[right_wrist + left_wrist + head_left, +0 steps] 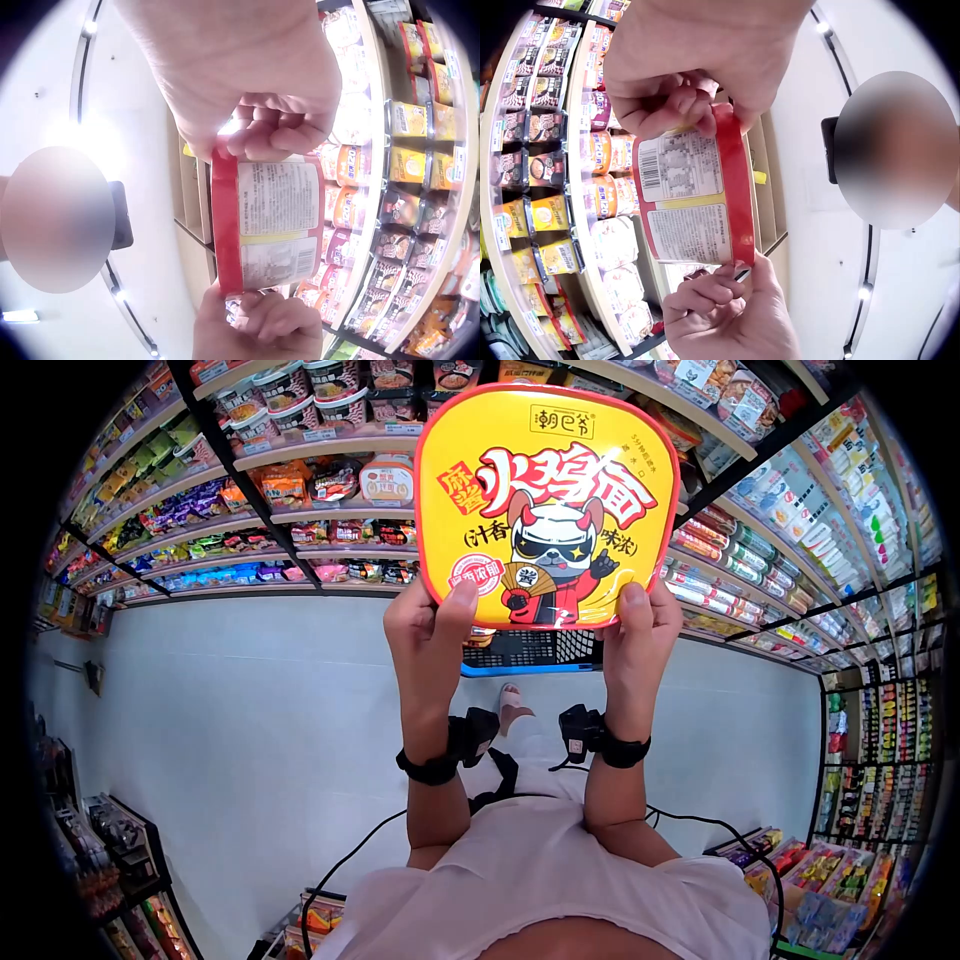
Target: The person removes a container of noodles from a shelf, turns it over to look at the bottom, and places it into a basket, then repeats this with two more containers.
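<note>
I hold a yellow, red-rimmed instant noodle box (545,500) up in front of me, its cartoon lid facing me. My left hand (432,622) grips its lower left corner, thumb on the lid. My right hand (640,625) grips the lower right corner the same way. In the left wrist view the left hand (697,82) curls its fingers behind the box (690,199), whose back carries a barcode and labels, and the right hand (724,311) holds the far edge. From the right wrist camera the right hand (255,105) clasps the box (270,225), and the left hand (255,322) is below.
Shop shelves (300,510) packed with noodle cups and snacks run behind the box. Bottles fill shelves (800,530) on the right. A blue and black basket (530,652) sits on the white floor beside my sandalled foot (512,705). Low racks (820,870) stand at both lower corners.
</note>
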